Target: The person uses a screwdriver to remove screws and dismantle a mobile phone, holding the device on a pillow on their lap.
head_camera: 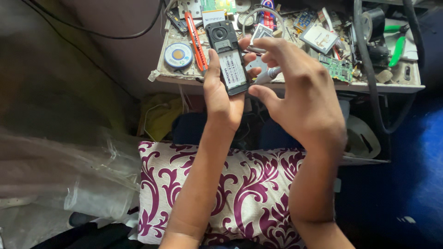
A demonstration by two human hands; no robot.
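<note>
My left hand (220, 94) grips a black mobile phone (227, 55) with its back cover off, so a white label and the speaker show. The phone stands upright over the front edge of a small cluttered workbench (295, 85). My right hand (300, 90) hovers just right of the phone with fingers spread and curled, its thumb near the phone's lower end. A thin grey tool (270, 74) lies partly hidden behind the right fingers; whether the hand holds it is unclear.
On the workbench lie an orange utility knife (196, 41), a round solder tin (178, 55), a green circuit board (339, 68), green-handled pliers (398, 46), black cables and small parts. A white and purple patterned cushion (240, 184) lies under my forearms. Crumpled clear plastic (83, 175) sits at left.
</note>
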